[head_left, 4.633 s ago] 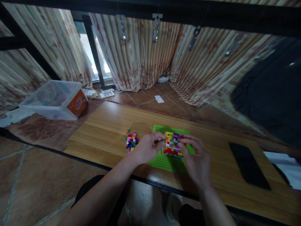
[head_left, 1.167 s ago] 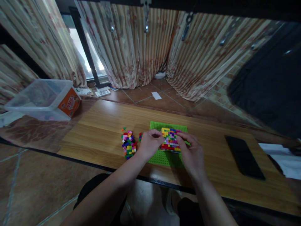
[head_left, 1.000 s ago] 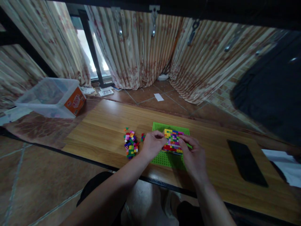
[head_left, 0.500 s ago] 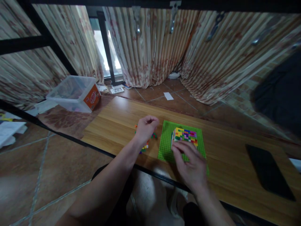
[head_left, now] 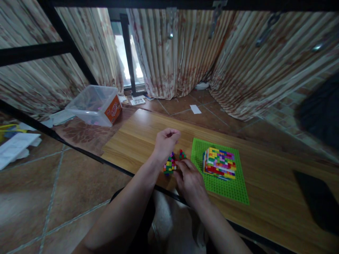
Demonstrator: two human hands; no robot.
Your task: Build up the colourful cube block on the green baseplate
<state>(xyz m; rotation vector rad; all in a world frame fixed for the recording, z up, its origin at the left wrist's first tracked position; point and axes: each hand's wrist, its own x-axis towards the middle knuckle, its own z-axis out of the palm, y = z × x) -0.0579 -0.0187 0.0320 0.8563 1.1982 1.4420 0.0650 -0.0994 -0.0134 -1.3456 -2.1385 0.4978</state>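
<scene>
Small coloured building bricks lie in a loose group on the wooden table, partly behind my hands. My left hand is raised just over them with its fingers curled in; whatever they may hold is hidden. At the right side of the group is my right hand, thumb and index finger a little apart by the nearest bricks, no brick visibly gripped. A block built of many-coloured bricks stands on a green baseplate, to the right of both hands. A small cluster of bricks sits between hand and plate.
A black flat object lies at the right end of the table. On the floor at the left stands a clear plastic bin with an orange label. A black metal bar crosses in front of the table's left side.
My right hand has left the brick block and moved left to the loose bricks, uncovering the block. My left hand stays closed over the group. The view has shifted slightly left.
</scene>
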